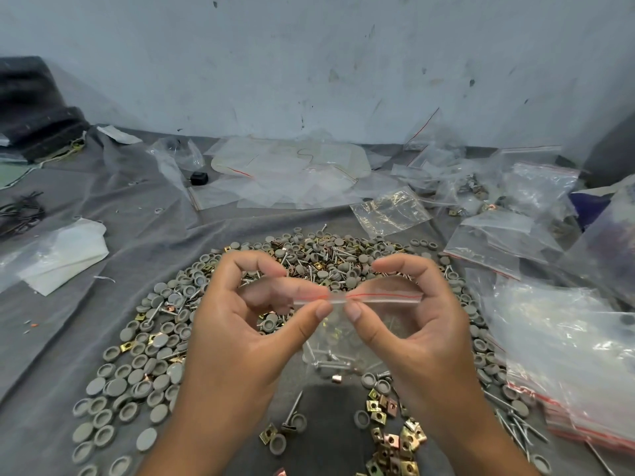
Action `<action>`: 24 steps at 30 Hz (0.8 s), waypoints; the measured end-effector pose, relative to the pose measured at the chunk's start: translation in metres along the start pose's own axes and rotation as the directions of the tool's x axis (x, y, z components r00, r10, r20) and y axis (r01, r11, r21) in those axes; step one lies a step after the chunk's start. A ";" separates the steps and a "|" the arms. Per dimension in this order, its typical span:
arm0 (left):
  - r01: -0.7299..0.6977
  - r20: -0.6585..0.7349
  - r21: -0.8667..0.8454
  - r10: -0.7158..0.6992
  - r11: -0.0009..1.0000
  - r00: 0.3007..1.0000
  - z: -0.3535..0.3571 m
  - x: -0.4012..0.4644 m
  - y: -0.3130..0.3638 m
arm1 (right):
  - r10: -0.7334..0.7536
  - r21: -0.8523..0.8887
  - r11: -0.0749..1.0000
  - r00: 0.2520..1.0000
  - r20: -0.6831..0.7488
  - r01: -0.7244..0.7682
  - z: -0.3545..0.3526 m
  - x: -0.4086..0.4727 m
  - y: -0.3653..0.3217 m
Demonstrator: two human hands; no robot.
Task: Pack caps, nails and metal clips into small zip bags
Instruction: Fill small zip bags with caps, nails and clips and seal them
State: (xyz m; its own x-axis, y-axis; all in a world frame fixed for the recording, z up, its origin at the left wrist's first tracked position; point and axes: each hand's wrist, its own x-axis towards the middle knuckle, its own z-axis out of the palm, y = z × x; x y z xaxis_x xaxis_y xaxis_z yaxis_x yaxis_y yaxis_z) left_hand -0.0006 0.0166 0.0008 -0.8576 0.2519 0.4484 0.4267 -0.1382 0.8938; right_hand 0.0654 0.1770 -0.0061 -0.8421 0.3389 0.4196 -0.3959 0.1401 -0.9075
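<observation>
Both hands pinching: left hand (240,324) and right hand (415,324) are gripping zip bag (343,333) by its red-lined seal strip, frame centre | bag is hanging above pile of caps (144,369), nails, clips (385,438) | handling: film looks thin, limp, slippery; contents light; best held at stiffer zip strip.

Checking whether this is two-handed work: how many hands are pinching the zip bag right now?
2. The left hand pinches the zip bag at its seal from the left, the right hand from the right, thumbs meeting mid-strip.
</observation>
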 end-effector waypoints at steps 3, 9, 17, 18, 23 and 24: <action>0.030 -0.014 -0.009 -0.030 0.999 0.999 -0.004 0.002 -0.002 | 0.025 0.019 1.000 0.999 -0.021 -0.024 -0.003 0.001 -0.001; 0.020 0.009 0.023 -0.020 1.000 1.000 -0.003 0.001 -0.003 | 0.036 -0.011 0.999 0.999 0.006 -0.036 -0.004 0.000 -0.002; 0.020 0.045 -0.004 -0.020 1.000 0.999 -0.001 0.001 -0.001 | 0.066 0.039 0.997 0.996 0.060 -0.069 -0.007 0.001 -0.003; 0.025 0.030 -0.020 -0.024 0.999 0.999 -0.001 0.000 -0.002 | 0.067 0.029 0.997 0.995 0.073 -0.069 -0.008 0.001 -0.004; 0.039 -0.008 -0.050 -0.040 0.998 0.999 -0.005 0.001 -0.001 | 0.030 -0.042 0.999 0.999 -0.010 -0.031 -0.021 0.008 -0.006; 0.042 -0.010 -0.049 -0.042 0.998 0.999 -0.005 0.001 -0.001 | 0.030 -0.046 0.998 0.999 -0.017 -0.031 -0.024 0.010 -0.006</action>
State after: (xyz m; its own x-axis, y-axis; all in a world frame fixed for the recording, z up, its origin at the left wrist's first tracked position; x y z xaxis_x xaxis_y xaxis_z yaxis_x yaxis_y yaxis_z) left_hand -0.0033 0.0121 0.0006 -0.8776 0.2483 0.4100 0.3758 -0.1745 0.9101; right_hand 0.0685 0.2014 0.0033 -0.8471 0.3587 0.3921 -0.3528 0.1722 -0.9197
